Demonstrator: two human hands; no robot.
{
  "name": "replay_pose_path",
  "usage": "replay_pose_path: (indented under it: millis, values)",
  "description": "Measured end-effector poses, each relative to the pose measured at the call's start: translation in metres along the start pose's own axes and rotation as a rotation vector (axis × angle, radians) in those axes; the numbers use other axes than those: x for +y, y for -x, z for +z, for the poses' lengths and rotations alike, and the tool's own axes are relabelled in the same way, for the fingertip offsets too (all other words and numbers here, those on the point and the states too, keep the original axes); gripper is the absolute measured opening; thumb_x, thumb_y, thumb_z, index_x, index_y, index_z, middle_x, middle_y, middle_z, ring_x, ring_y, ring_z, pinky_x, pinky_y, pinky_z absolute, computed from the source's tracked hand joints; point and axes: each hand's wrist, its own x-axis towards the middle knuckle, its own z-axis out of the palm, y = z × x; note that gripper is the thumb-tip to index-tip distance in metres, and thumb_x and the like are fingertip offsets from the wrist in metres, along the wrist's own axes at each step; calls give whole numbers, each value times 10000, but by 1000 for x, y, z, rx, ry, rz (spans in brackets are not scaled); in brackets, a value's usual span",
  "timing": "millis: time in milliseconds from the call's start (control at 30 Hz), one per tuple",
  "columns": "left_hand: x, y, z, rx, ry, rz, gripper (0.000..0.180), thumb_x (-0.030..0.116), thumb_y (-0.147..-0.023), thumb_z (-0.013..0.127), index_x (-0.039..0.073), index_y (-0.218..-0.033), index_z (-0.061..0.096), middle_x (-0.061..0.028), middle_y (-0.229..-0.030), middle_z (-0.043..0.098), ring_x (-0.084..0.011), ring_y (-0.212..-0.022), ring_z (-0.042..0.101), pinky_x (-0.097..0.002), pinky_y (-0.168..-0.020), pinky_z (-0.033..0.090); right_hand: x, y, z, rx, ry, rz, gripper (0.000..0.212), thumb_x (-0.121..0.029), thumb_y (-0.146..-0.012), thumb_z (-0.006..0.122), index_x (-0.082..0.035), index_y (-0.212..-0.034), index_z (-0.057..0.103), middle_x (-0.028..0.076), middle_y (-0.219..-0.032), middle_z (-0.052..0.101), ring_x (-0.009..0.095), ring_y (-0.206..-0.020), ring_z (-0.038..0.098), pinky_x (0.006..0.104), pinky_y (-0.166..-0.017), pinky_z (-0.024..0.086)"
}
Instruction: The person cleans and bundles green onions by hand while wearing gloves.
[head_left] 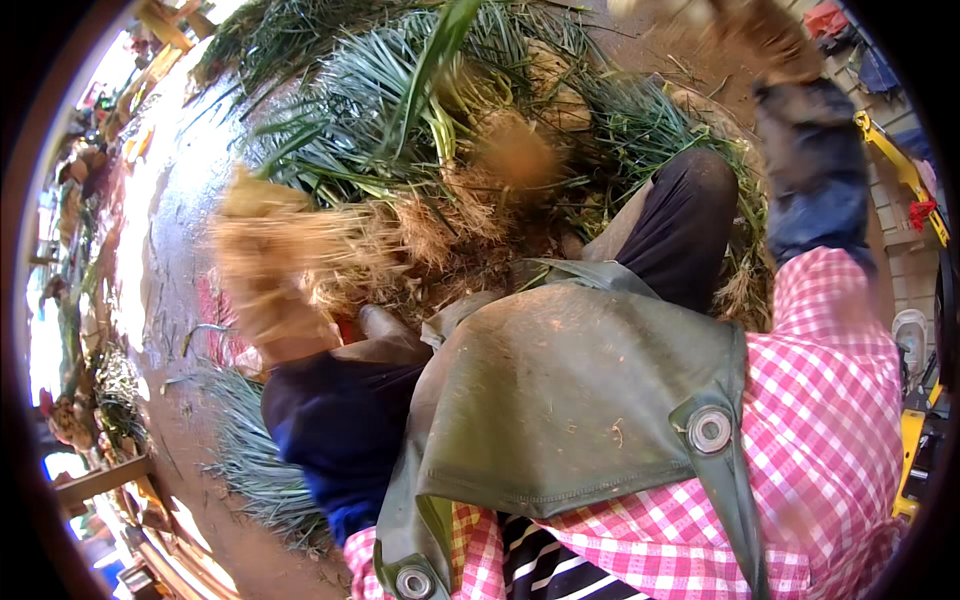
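A big heap of leafy plants (350, 90), like green onions or leeks with long blue-green leaves, lies in front of me. Tangled tan roots (430, 230) face my lap. My left hand (262, 255), in a dirty yellowish covering, is beside the roots at the heap's left. Motion smears its fingers, so whether it grips any roots is unclear. Raised at the upper right, my right hand (765, 40) is brownish and also blurred, apart from the heap. A blurred brown blob (518, 152) shows before the plants, beneath an upright broad green leaf (432, 75).
My knees and a green apron (570, 390) border the heap on the near side. Another bundle of blue-green leaves (260, 460) lies on the wet floor (185, 230) at left. Yellow-framed equipment (905, 170) stands along the right, with a pale shoe (910, 335) nearby.
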Motion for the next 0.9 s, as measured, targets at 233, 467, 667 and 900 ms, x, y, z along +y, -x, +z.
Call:
replay_pose_path:
  millis: [233, 467, 667, 900]
  values:
    - [124, -16, 74, -125, -590, 465, 199, 158, -907, 486, 19, -1016, 578, -53, -838, 584, -135, -681, 559, -236, -592, 497, -13, -59, -32, 290, -178, -244, 147, -135, -831, 612, -25, -929, 624, 72, -792, 614, 136, -617, 571, 249, -504, 488]
    - [91, -23, 87, -212, -792, 316, 213, 195, -929, 447, 45, -945, 597, -22, -786, 567, -119, -672, 555, -232, -587, 486, -11, -133, 19, 77, -1170, -488, 141, -91, -823, 612, 16, -915, 620, 113, -843, 616, 184, -702, 607, 288, -568, 528]
    - [-68, 34, 33, 293, -320, -286, 140, 144, -859, 565, 20, -866, 629, -67, -800, 627, -163, -752, 619, -286, -741, 549, 1, -163, 247, -42, -1415, -147, 248, -161, -938, 448, 52, -973, 570, 140, -855, 612, 189, -720, 593, 275, -680, 531]
    - [-148, 74, -38, 535, 91, -541, 221, 149, -897, 503, -9, -1021, 596, -147, -955, 645, -268, -823, 636, -387, -742, 542, 20, -168, 357, -232, -948, 431, 251, -238, -925, 506, -23, -971, 626, 69, -854, 638, 176, -669, 558, 275, -629, 469]
